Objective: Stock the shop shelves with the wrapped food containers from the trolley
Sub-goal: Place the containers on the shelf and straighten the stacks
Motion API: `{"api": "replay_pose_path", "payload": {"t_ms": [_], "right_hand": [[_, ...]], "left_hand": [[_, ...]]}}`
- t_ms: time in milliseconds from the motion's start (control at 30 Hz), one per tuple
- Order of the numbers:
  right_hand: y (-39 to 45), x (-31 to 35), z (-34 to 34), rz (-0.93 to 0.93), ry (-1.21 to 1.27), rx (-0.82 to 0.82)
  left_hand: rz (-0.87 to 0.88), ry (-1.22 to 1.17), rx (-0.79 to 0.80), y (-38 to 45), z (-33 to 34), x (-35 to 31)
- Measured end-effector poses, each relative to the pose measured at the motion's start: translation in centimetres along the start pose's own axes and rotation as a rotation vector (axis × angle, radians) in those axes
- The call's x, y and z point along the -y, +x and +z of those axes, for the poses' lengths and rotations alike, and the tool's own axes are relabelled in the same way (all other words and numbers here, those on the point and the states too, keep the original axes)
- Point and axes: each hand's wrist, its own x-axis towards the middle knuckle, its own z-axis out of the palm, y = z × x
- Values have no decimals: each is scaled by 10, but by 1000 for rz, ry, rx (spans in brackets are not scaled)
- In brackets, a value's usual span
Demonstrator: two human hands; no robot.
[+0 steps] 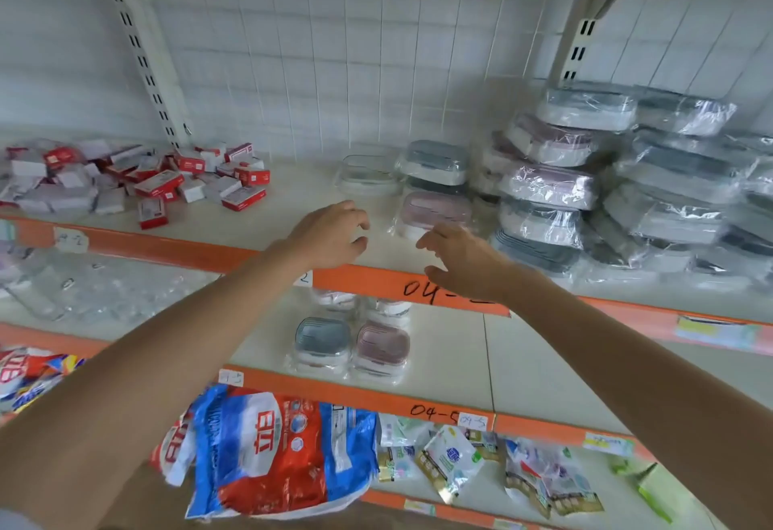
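Fingers (355, 217) of the left hand (330, 236) loosely curled and spread, holding nothing, above the front of the upper shelf (293, 194). Fingers (435, 238) of the right hand (460, 261) likewise relaxed and empty, just short of the pink wrapped container (435, 211); tips blurred, so touch with the wrap impossible to judge. Both hands near each other, apart. Behind the pink one, a grey-blue wrapped container (435, 161) stacked on another, and a clear container (368, 174) beside it, hard to make out against the white wall. Further right, a leaning heap of wrapped containers (606, 178), cut off by the frame edge. Far left on the same shelf, a scatter of red and white small boxes (159, 186), print unreadable. On the shelf below, two wrapped containers (351, 345), more behind half hidden under the orange shelf edge (200, 251). Lowest, a red and blue bag (276, 450). Trolley out of sight.
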Motion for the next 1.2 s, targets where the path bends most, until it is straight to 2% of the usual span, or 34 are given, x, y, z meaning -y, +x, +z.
{"api": "replay_pose_path", "payload": {"t_ms": [200, 300, 367, 600, 767, 933, 1100, 1200], "right_hand": [[52, -20, 1, 218, -45, -113], [72, -31, 10, 311, -141, 59], [82, -34, 15, 318, -226, 99], [107, -38, 11, 310, -275, 30], [110, -40, 15, 305, -320, -34], [112, -43, 16, 304, -296, -54], [110, -38, 14, 306, -247, -69], [107, -32, 12, 290, -238, -80]], "left_hand": [[-56, -27, 36, 62, 5, 32], [-69, -57, 7, 87, 6, 43], [-73, -53, 19, 105, 7, 52], [-80, 114, 208, 143, 31, 72], [-18, 235, 31, 149, 25, 70], [-50, 326, 4, 136, 20, 69], [-80, 255, -18, 114, 16, 66], [-140, 118, 2, 97, 22, 68]]}}
